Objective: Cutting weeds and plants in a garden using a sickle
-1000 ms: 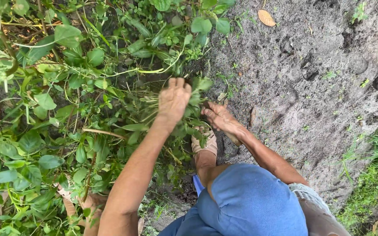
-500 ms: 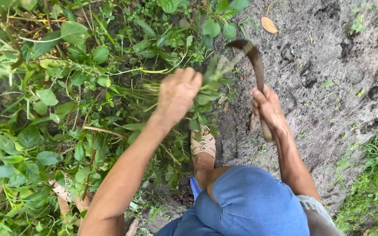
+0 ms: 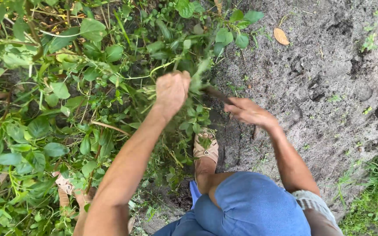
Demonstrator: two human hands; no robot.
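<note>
Now the right hand (image 3: 249, 112) is down low again. Half a second ago it held the curved blade up high; now the blade (image 3: 217, 93) is swung down at the foot of the weeds (image 3: 195, 87), just beside the left hand (image 3: 171, 89). So it looks like a cut is being made. The left hand is closed tight on a bunch of weeds. The right hand is wrapped around the handle. A sandal (image 3: 205, 147) sits just below both hands, close to the blade. Left of the hands is thick green. Right of them is bare dirt (image 3: 311, 87) with open room.
</note>
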